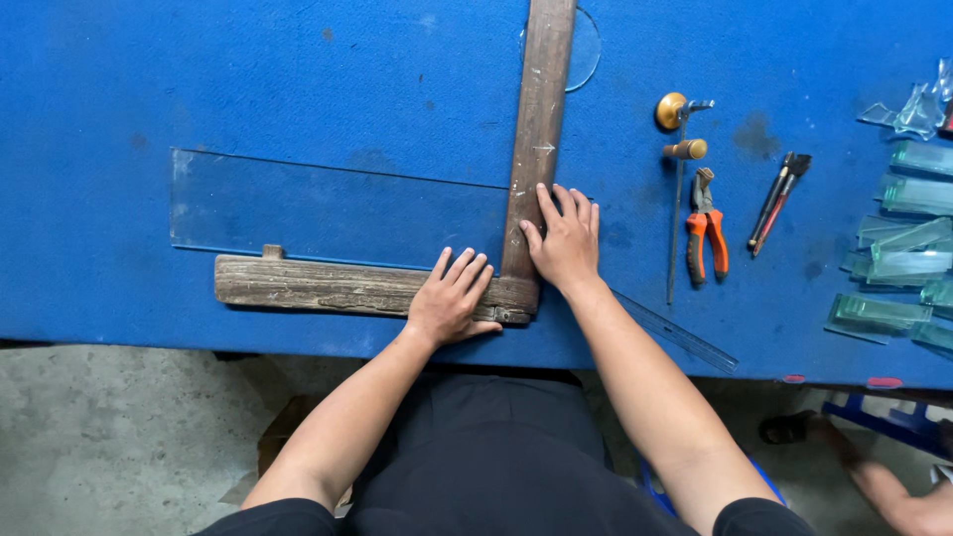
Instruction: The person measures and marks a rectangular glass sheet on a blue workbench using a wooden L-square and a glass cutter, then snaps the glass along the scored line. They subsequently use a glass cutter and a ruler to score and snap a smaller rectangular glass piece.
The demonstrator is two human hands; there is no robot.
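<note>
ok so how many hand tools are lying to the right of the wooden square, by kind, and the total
Pliers with orange handles: 1
Glass cutter with a round brass knob: 1
Dark pen-like cutter with a red stripe: 1
Thin metal rod: 1
Clear ruler, partly under the right forearm: 1
Total: 5

The glass offcuts at the far right are not counted.

Worn, rough wooden square on clear glossy glass sheet, matt blue felt table.

You are pressing your left hand flat on the wooden square and your right hand beside its upright arm, over the glass sheet; orange pliers are lying right of your right hand.
</note>
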